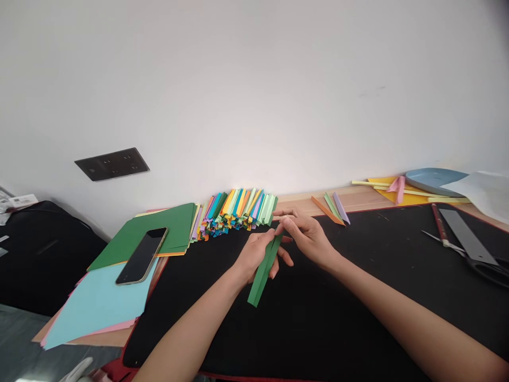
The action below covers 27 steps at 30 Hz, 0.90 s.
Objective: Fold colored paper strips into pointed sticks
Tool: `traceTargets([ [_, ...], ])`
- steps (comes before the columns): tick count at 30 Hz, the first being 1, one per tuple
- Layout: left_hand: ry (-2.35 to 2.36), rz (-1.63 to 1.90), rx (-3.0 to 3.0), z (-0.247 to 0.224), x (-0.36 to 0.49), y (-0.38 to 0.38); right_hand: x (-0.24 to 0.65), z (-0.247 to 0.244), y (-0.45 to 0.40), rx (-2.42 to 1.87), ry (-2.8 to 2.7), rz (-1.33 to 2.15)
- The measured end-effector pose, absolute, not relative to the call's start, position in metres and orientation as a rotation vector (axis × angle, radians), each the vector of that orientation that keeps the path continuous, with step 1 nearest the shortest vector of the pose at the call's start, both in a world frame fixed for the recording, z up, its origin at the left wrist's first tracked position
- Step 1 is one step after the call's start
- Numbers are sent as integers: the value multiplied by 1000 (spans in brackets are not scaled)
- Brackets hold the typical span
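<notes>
A green paper strip (263, 273), creased along its length, slants above the black mat (318, 318). My left hand (258, 252) is closed around the strip near its upper part, with fingertips showing on the far side. At the strip's top end, the fingers of my right hand (300, 231) pinch the paper close to my left thumb. The strip's upper tip is partly hidden by the fingers. Just behind my hands lies a pile of folded paper strips (234, 212) in many colours.
Left are green paper sheets (147, 233), light blue sheets (103, 305) and a phone (142, 256). Several loose folded strips (332, 208) lie by the wall. At right are scissors (457, 246), a metal ruler (469, 236), a knife-like red-handled tool (440, 224) and a blue tray (433, 180).
</notes>
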<state>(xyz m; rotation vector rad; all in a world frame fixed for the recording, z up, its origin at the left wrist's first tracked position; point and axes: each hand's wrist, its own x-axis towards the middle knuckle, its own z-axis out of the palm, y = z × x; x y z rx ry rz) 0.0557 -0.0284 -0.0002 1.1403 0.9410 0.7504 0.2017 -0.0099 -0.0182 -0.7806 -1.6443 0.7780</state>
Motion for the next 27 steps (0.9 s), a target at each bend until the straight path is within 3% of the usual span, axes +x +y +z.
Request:
traceTargets([
  [14, 986, 697, 1170, -4, 56, -26, 204, -21, -8, -806, -1906, 454],
  [27, 1032, 913, 1192, 0, 54, -28, 207, -25, 1, -991, -1606, 607],
])
